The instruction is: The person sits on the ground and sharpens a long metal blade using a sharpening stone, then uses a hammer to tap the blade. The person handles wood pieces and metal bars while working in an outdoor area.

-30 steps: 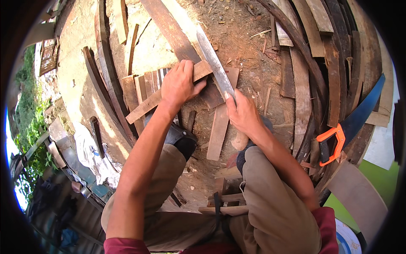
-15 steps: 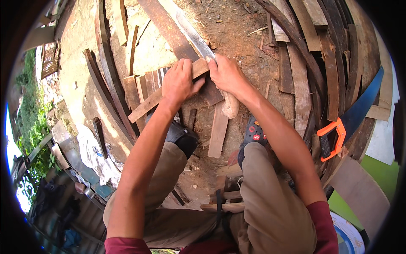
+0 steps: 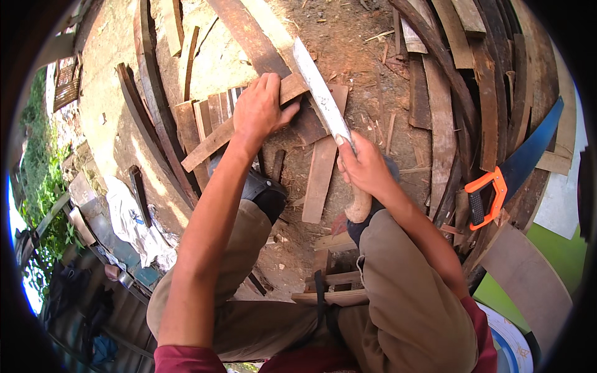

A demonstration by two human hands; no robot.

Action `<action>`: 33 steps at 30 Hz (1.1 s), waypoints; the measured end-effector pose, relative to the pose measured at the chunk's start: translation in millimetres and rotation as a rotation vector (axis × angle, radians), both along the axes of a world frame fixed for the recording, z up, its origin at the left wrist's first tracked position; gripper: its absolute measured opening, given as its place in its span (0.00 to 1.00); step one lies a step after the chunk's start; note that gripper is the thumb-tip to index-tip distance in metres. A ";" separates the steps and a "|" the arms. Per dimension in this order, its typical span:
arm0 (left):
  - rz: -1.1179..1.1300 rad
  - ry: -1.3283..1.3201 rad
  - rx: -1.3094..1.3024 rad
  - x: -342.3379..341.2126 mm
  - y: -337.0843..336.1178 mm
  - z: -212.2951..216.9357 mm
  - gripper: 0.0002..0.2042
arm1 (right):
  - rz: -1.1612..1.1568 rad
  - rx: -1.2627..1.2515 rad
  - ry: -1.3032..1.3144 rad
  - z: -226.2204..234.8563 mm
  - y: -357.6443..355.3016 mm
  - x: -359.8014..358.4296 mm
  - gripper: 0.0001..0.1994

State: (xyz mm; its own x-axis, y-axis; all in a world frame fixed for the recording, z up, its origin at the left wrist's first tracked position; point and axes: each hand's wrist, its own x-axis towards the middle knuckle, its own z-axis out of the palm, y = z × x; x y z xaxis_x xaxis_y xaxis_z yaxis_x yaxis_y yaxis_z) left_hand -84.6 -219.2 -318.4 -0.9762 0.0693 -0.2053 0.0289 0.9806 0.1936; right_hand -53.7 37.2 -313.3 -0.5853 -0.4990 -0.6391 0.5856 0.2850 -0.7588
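Note:
My left hand [image 3: 263,107] is closed round a short wooden strip [image 3: 211,144], its fingers over the top. The strip lies aslant, its right end on a long brown board [image 3: 257,42]. In my right hand [image 3: 367,165] is a machete [image 3: 318,88] with a pale wooden handle [image 3: 359,207]. Its blade points away from me and to the left, passing close by the strip's right end; whether they touch I cannot tell. Beneath lies a loose piece of board [image 3: 318,180], between my feet.
Planks [image 3: 435,118] are piled along the right. A handsaw [image 3: 491,196] with an orange and black handle rests on them. Long dark beams [image 3: 149,81] lie at the left, near a white cloth [image 3: 134,217]. A low wooden stool-like piece [image 3: 336,297] stands between my legs.
My right hand has drawn the machete back toward me and to the right, away from the strip's end. My left hand still grips the strip, shifted only slightly.

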 end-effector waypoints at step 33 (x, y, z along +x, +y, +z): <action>0.053 0.050 0.056 2.8 -0.3 -1.9 0.26 | -0.160 -0.318 -0.276 47.3 12.7 -40.6 0.17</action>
State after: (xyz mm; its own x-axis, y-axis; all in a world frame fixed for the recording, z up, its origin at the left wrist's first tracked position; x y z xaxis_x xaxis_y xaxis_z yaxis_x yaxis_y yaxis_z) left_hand -81.8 -219.5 -320.2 -0.9877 0.0275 -0.1537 -0.0117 0.9687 0.2479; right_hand -94.3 49.9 -266.0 -0.5000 -0.6128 -0.6119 0.7962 -0.0473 -0.6032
